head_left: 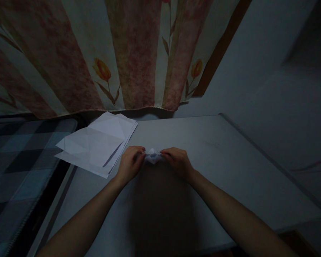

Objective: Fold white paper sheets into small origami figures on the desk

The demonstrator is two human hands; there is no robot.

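Note:
A small piece of folded white paper (152, 157) is stretched between my two hands, above the white tabletop. My left hand (131, 160) pinches its left end between thumb and fingers. On the other side, my right hand (178, 160) pinches the right end in the same way. The paper's middle bulges into points toward the top and bottom, and a fold looks parted there. Its finer creases are too small and dim to make out.
Creased white paper sheets (96, 142) lie in a loose stack at the table's (198, 135) left edge, partly overhanging it. A checked mattress (18, 157) adjoins on the left. A tulip-patterned curtain (139, 53) hangs behind, and a pale wall (262, 107) rises at the right.

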